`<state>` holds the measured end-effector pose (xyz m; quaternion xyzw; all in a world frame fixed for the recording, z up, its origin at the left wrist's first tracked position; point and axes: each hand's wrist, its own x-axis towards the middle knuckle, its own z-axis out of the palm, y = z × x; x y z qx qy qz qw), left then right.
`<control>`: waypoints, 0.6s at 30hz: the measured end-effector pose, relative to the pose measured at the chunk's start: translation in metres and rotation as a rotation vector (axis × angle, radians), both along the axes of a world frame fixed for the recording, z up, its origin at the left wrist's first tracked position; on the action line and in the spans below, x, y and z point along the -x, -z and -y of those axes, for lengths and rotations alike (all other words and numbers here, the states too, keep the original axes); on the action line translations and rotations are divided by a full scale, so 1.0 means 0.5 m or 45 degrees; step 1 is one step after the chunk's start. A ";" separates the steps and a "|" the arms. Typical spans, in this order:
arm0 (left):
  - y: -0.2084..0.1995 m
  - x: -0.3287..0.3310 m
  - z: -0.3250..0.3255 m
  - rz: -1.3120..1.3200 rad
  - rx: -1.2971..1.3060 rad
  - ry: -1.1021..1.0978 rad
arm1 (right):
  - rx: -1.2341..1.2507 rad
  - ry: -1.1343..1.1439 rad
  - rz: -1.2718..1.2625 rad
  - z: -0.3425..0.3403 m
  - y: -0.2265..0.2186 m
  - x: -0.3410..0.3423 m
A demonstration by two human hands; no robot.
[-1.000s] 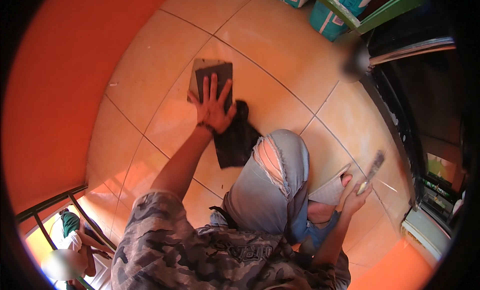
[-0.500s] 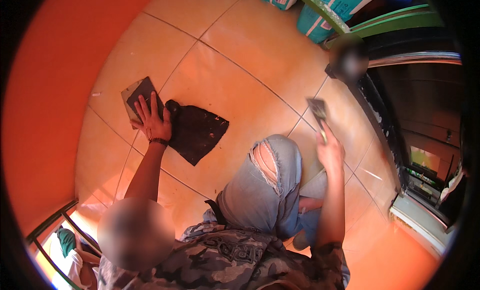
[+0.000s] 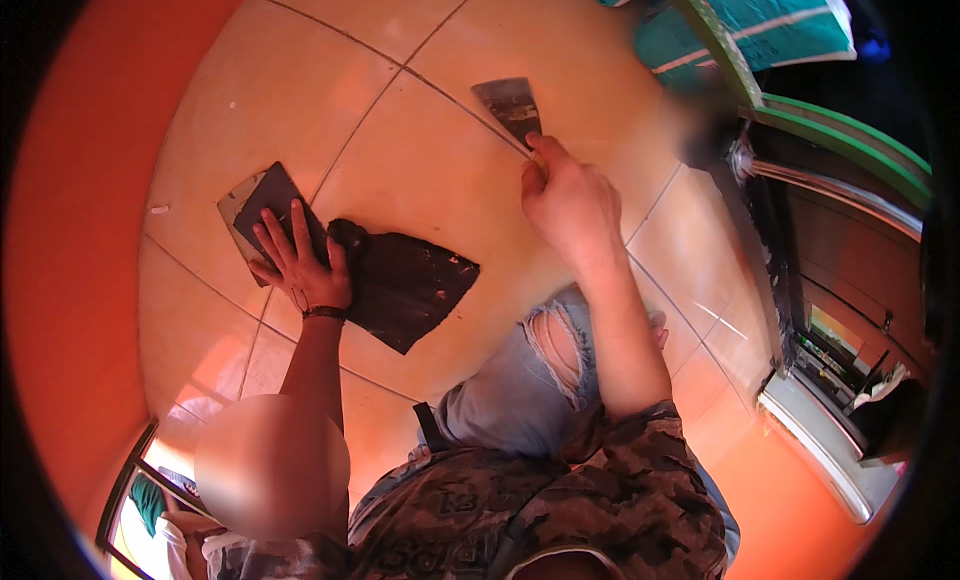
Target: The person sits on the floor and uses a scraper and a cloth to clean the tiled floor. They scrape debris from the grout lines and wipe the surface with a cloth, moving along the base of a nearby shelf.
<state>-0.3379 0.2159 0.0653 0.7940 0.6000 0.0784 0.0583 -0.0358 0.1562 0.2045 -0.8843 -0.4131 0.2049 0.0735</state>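
Observation:
My left hand lies with fingers apart on a dark, flat sheet, which rests over a tan piece on the tiled floor. Beside that hand is a larger black sheet with ragged edges and pale specks; a dark lump sits at its upper left corner. A putty knife with a wide, stained blade is in my right hand, closed round its handle. The blade points up and away, beyond the black sheet. Whether it touches the floor I cannot tell.
An orange wall rises on the left. Teal packages stand behind a green frame at the far right. Along the right runs a dark cabinet-like unit. My bent knee in torn jeans is close below. A dark railing is lower left.
My right hand has swung with the putty knife from the right side, inward and farther forward. My left hand stays on the dark sheet. The view has shifted a little.

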 end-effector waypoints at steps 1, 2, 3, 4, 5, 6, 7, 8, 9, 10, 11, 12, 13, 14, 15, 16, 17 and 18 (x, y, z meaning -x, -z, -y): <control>-0.001 0.000 0.001 0.000 0.004 0.010 | -0.023 -0.013 -0.007 -0.017 0.001 -0.009; -0.008 0.001 -0.001 0.005 0.008 0.011 | -0.046 -0.025 -0.005 -0.041 -0.001 -0.025; -0.012 -0.002 0.000 0.012 0.020 0.015 | -0.061 -0.033 -0.002 -0.056 -0.003 -0.038; -0.013 -0.003 0.002 0.019 0.032 0.021 | -0.042 0.005 -0.032 -0.064 -0.008 -0.041; -0.018 0.007 0.005 0.003 0.038 0.003 | -0.022 -0.023 -0.038 -0.057 -0.013 -0.029; -0.016 0.008 0.003 0.001 0.049 0.001 | 0.002 -0.036 -0.029 -0.038 -0.024 -0.015; -0.014 0.009 0.001 -0.002 0.059 -0.002 | 0.026 -0.050 -0.021 -0.026 -0.030 -0.006; -0.013 0.006 0.001 0.010 0.055 0.016 | 0.036 -0.011 -0.050 -0.021 -0.029 -0.006; -0.014 0.003 0.001 0.021 0.050 0.033 | 0.046 0.027 -0.079 -0.015 -0.027 -0.006; -0.014 0.001 0.002 0.031 0.046 0.049 | 0.056 0.065 -0.109 -0.012 -0.025 -0.007; -0.011 -0.005 0.004 0.027 0.062 0.059 | 0.065 0.096 -0.079 -0.019 -0.031 -0.018; -0.010 -0.003 0.001 0.002 0.063 0.052 | 0.060 0.110 -0.070 -0.048 -0.027 -0.033; -0.012 -0.001 0.000 -0.022 0.064 0.045 | 0.055 0.124 -0.060 -0.062 -0.027 -0.040; -0.010 0.002 0.000 -0.033 0.062 0.035 | 0.041 0.086 -0.041 -0.057 -0.025 -0.042; -0.009 0.005 0.000 -0.044 0.060 0.024 | 0.028 0.048 -0.021 -0.045 -0.025 -0.046; -0.008 0.007 0.002 -0.055 0.059 0.012 | 0.014 0.008 -0.002 -0.035 -0.027 -0.046; -0.010 0.005 0.003 -0.037 0.056 0.029 | 0.122 0.039 -0.027 -0.024 -0.038 -0.042; -0.015 0.001 0.002 -0.019 0.053 0.045 | 0.229 0.068 -0.052 -0.013 -0.054 -0.036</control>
